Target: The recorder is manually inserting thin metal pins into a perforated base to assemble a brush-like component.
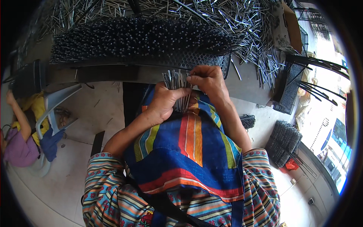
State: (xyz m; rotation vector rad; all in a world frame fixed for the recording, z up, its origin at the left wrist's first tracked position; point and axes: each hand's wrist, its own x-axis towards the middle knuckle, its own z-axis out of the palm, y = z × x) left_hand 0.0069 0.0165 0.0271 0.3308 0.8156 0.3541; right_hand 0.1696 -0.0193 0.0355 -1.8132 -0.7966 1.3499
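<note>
A bundle of thin, shiny metal rods [177, 80] stands roughly upright in my left hand [165, 99], whose fingers and thumb are closed around it above my lap. At the bundle's upper right, my right hand [210, 82] is closed, thumb and forefinger pinching at the end of a rod; its other fingers are curled. Just beyond both hands lies a black perforated tray [217, 62] on the table. Rods standing upright [143, 39] crowd most of its holes, while bare holes show toward the near right. Below the hands, a striped blue apron [166, 151] covers my lap.
Loose metal rods [242, 22] are heaped across the table behind and right of the tray. A cardboard box [289, 28] stands at the far right, above a black mesh basket [289, 89]. Stacked dark racks [283, 143] rest on the floor. Another person [22, 140] sits at left near a grey chair [56, 102].
</note>
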